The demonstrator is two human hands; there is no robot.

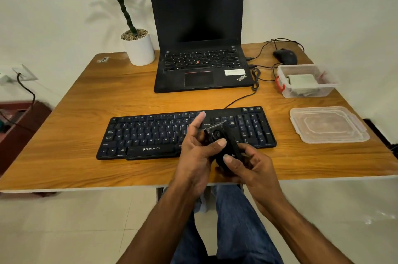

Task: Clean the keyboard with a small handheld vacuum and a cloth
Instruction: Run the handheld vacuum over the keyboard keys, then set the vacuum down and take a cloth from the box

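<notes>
A black keyboard lies across the middle of the wooden desk. Above its right part I hold a small black handheld vacuum in both hands. My left hand grips its upper body, thumb resting by the round button, index finger stretched upward. My right hand holds the lower end, thumb on its front. A folded pale cloth lies inside a clear plastic box at the right.
An open black laptop stands behind the keyboard, with cables and a black mouse to its right. The box's clear lid lies near the right edge. A potted plant stands at the back left.
</notes>
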